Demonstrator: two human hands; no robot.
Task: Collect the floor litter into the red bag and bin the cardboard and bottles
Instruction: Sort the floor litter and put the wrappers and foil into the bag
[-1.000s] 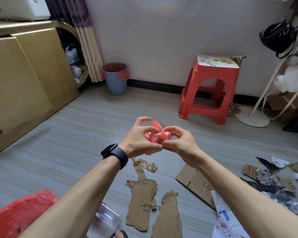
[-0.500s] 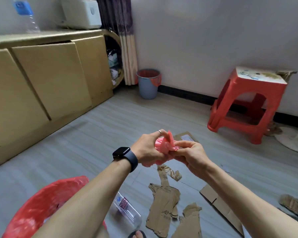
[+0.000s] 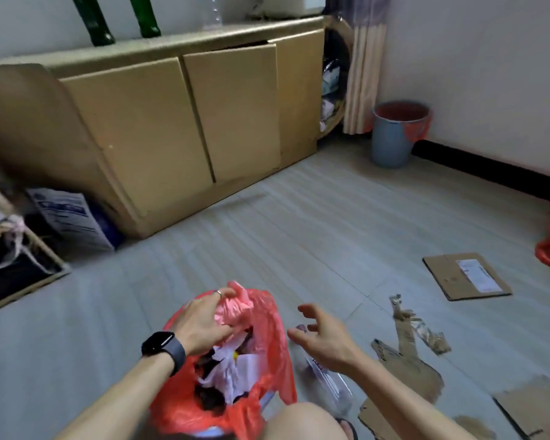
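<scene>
The red bag (image 3: pixel 273 338) stands open at lower centre of the frame. White paper scraps (image 3: pixel 232 369) and dark pieces lie inside it. The left hand (image 3: pixel 200 322) grips a crumpled pink plastic wad (image 3: pixel 232 309) at the bag's mouth. The right hand (image 3: pixel 324 338), fingers spread and holding nothing, hovers just right of the bag above a clear plastic bottle (image 3: pixel 331 389) lying on the floor (image 3: pixel 299 233).

A blue-grey bin (image 3: pixel 391 138) with a red liner stands upper right beside the curtain (image 3: pixel 362 74); its contents cannot be seen.

Torn cardboard (image 3: pixel 410 373) and a flat cardboard sheet (image 3: pixel 448 274) lie on the grey plank floor at right. Two green bottles (image 3: pixel 97 25) stand on the cabinet (image 3: pixel 146 131), upper left.
</scene>
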